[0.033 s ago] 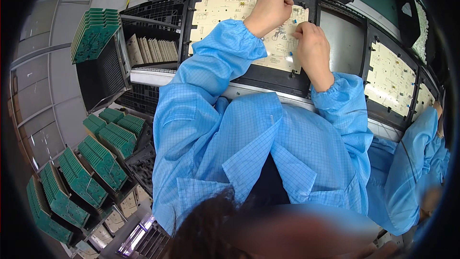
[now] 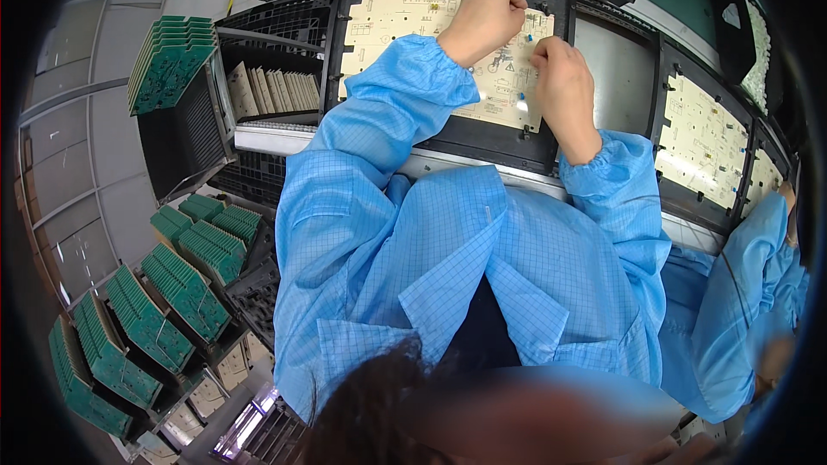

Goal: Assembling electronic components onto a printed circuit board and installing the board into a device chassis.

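- The cream board is seated in a black frame right in front of the person, and both hands are held over its right half.
- The left hand is curled over the board's far edge, fingertips pointed down and to the right. Whether anything tiny is pinched there can't be told, since the fingertips are partly hidden.
- The right hand is bent in over the board's right edge, thumb and fingers drawn close together. Again, whether something is gripped or nothing at all can't be told from this angle.
- Biggest worry, honestly: the small blue part is sat just beside the right hand, so it could be tilted or knocked loose by a careless knuckle.
- The blue sleeve of the left arm is draped across the board's left side. Small bits could be snagged by loose cloth if the arm is dragged.
- If the edge is leaned on too hard, the board could be shifted under its black clip.
- Anything dropped between the hands could easily be missed, as that patch is crowded with printed marks.
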